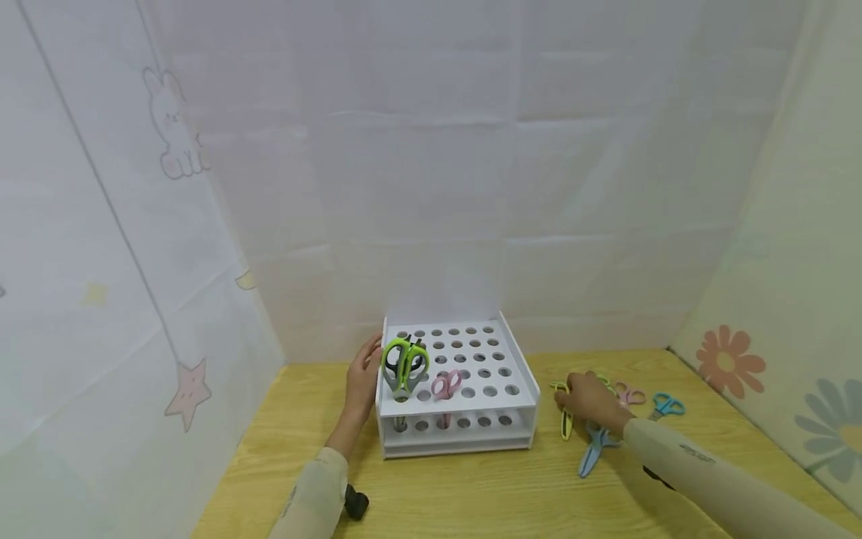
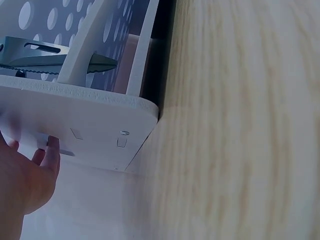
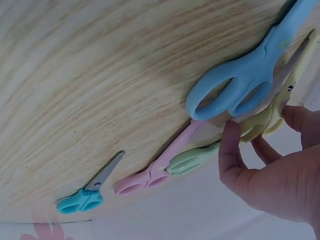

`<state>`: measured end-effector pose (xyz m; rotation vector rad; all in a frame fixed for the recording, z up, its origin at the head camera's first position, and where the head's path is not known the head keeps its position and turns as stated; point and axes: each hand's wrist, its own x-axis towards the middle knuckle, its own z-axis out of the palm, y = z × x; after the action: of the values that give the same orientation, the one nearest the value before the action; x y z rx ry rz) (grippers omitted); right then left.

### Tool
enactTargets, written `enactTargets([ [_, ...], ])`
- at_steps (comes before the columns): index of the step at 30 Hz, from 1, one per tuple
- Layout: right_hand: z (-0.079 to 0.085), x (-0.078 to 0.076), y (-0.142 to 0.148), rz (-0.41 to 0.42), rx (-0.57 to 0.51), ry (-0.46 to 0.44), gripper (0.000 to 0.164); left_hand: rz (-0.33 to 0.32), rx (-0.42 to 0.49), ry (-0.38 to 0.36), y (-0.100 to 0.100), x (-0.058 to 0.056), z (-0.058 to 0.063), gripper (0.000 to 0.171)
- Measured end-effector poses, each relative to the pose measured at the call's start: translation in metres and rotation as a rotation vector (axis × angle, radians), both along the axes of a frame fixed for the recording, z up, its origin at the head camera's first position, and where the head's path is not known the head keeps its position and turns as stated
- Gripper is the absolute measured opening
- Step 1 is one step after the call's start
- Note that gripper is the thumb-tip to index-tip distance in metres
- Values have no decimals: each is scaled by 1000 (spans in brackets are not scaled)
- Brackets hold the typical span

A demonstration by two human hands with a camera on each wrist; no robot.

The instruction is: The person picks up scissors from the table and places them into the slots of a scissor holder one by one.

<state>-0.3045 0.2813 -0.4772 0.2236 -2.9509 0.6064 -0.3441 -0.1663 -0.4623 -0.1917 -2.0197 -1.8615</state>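
A white two-tier rack with round holes (image 1: pixel 471 410) stands on the table. My left hand (image 1: pixel 361 378) rests against its left side, fingers touching the outer panel (image 2: pixel 95 117). Green-and-grey scissors (image 1: pixel 406 364) stand in the front left of the rack, with black handles partly hidden behind them. Pink scissors (image 1: pixel 447 384) stand upright in a nearby front hole. To the right, my right hand (image 1: pixel 591 397) pinches yellow scissors (image 3: pixel 257 122) around the handles, thumb on one side and fingers on the other. Large blue scissors (image 3: pixel 227 87) lie right beside them.
Beyond the right hand lie green scissors (image 3: pixel 192 160), another pink pair (image 3: pixel 145 180) and small turquoise scissors (image 3: pixel 82 200). Papered walls (image 1: pixel 431 187) enclose the wooden table (image 1: pixel 471 494) at the back and both sides.
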Motion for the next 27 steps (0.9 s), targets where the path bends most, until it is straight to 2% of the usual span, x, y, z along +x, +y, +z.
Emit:
enactTargets([
  [3,-1,1,3,6,-13,26,28,9,-6,-4,0,0,-1,40],
  [5,0,1,4,4,-20,39,28,13,1,4,0,-8,-10,41],
  [8,1,2,7,11,-40,77,26,21,-9,3,-1,-7,-10,42],
  [12,5,4,11,11,-74,154,42,22,-16,6,-2,-8,-9,42],
  [14,7,4,13,10,-86,194,43,17,-19,3,-2,-7,-10,42],
  [19,24,14,10,-6,-119,268,43,10,-35,2,-2,-9,-12,42],
  [27,58,39,4,14,-253,257,49,17,-43,4,-3,-8,-8,42],
])
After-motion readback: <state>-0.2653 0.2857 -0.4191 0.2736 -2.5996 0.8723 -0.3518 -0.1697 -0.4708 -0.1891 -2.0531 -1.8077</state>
